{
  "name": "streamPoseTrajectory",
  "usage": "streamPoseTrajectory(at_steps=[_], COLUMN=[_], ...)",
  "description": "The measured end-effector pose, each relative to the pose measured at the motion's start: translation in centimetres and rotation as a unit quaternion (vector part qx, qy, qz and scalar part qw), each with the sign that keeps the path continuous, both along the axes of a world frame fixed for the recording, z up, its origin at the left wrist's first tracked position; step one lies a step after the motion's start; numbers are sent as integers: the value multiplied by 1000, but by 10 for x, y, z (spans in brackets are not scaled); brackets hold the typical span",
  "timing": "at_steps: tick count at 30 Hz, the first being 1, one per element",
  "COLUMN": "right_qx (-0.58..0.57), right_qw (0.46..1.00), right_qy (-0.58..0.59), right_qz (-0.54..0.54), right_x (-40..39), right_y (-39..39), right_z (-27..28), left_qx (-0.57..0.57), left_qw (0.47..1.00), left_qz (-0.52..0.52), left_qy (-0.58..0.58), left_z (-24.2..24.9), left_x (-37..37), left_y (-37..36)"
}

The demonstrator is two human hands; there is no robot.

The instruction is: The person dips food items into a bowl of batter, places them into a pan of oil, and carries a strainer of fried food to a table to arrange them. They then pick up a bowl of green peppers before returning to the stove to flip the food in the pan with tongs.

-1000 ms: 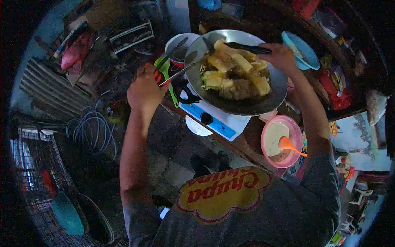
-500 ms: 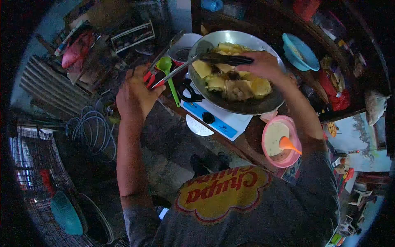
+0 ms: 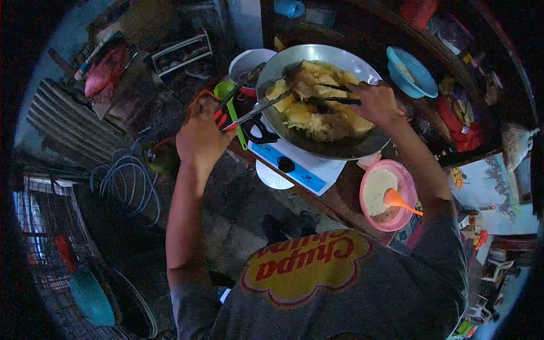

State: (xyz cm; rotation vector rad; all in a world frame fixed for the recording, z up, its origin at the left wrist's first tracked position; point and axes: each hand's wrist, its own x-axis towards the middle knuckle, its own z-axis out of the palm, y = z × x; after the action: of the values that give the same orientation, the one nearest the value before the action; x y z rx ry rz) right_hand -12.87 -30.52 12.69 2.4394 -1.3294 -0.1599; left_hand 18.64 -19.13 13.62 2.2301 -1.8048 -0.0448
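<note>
A wide metal pan (image 3: 362, 67) sits on a stove (image 3: 294, 164) with a blue front panel. Several yellowish pieces of food (image 3: 320, 116) lie in it in oil. My left hand (image 3: 201, 136), left of the pan, is closed on the red handles of metal tongs (image 3: 246, 117), whose one arm reaches over the food. My right hand (image 3: 378, 105), above the pan's right side, is closed on a dark two-armed utensil (image 3: 340, 101), its arms spread over the food.
A pink bowl (image 3: 412, 198) of pale batter with an orange ladle (image 3: 396, 199) stands near the front right. Behind are a blue basin (image 3: 430, 89) and a white bowl (image 3: 255, 55). A green spoon (image 3: 224, 89) lies left of the pan. A coiled hose (image 3: 127, 187) is at left.
My left hand has moved right, bringing the tongs further over the pan. My right hand has shifted slightly right, and the dark utensil's arms are now spread apart.
</note>
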Motion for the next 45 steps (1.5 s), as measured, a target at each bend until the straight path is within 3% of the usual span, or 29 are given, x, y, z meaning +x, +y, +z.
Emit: streamPoseTrajectory(at_steps=[8,10,11,14,15,24,26,30,32,33,34,37,40,41,45], right_qx=[2,-20,119,59,49,73,97,132,216,267,267,190,247,210,143], right_qw=[1000,991,969,980,975,955,954,949,919,898,897,946,947,954,976], right_qy=[-22,-130,-202,-155,-204,-266,-250,-280,-324,-320,-321,-250,-202,-199,-130], right_qz=[-21,-15,-77,-111,-77,-110,-130,-52,-62,-141,-143,79,39,83,98], right_x=[-3,-13,-16,-20,-28,-50,-56,-84,-89,-86,-86,-97,-86,-90,-104], right_y=[-22,-25,-33,-33,-42,-27,-16,2,15,23,29,35,59,60,63], right_z=[-24,-11,0,13,6,40,55,68,75,81,78,55,58,46,35], left_qx=[40,43,43,-4,10,54,68,78,89,69,49,-1,-9,-10,-1], left_qw=[999,999,999,1000,1000,998,997,995,994,996,998,1000,1000,1000,1000], left_qz=[7,10,10,-13,-20,-36,-34,-30,-21,-17,-13,-8,17,5,-22], left_qy=[-34,-30,-30,1,-3,-27,-29,-61,-64,-51,-38,-19,-19,-2,-3], left_z=[-5,-3,-5,-15,-16,-15,-16,-17,-19,-21,-22,-15,-7,-7,-15], left_x=[-3,-5,-5,-7,-10,-32,-35,-34,-25,-17,-9,-3,-9,-10,-14], left_y=[1,2,1,-5,-8,-25,-28,-37,-39,-41,-42,-37,-30,-28,-26])
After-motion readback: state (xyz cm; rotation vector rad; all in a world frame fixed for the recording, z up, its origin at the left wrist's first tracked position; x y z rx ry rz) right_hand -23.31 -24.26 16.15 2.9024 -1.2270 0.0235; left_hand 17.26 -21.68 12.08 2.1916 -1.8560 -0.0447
